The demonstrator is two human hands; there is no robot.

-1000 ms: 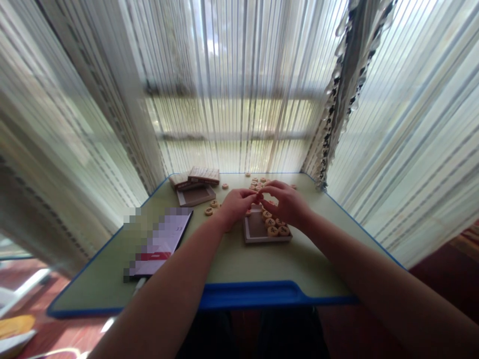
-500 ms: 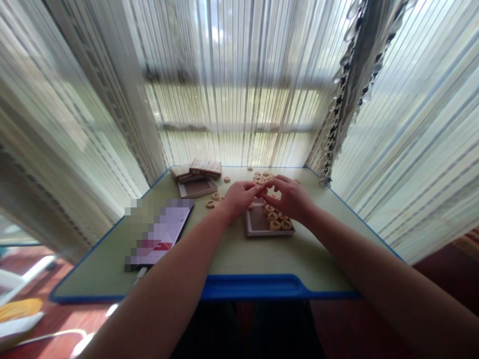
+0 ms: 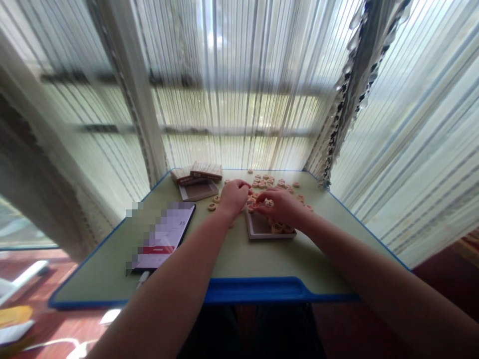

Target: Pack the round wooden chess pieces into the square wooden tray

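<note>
Round wooden chess pieces with dark carved characters lie in a loose cluster (image 3: 264, 182) at the far side of the table. My right hand (image 3: 280, 207) reaches over a brown-lined wooden tray (image 3: 262, 230), its fingertips among pieces at the tray's far edge. Several pieces (image 3: 277, 228) lie in the tray, partly hidden by that hand. My left hand (image 3: 234, 197) is curled beside the cluster, close to two pieces (image 3: 214, 203) on the table. Neither hand clearly shows a held piece.
A second wooden tray (image 3: 198, 190) and a stacked wooden box (image 3: 196, 172) stand at the far left. A phone (image 3: 163, 237) with a blurred screen lies on the green table (image 3: 239, 264), which has a blue edge. Sheer curtains hang beyond.
My hands have moved apart from their fingertip contact. My right hand has shifted right and down over the tray. More of the piece cluster now shows.
</note>
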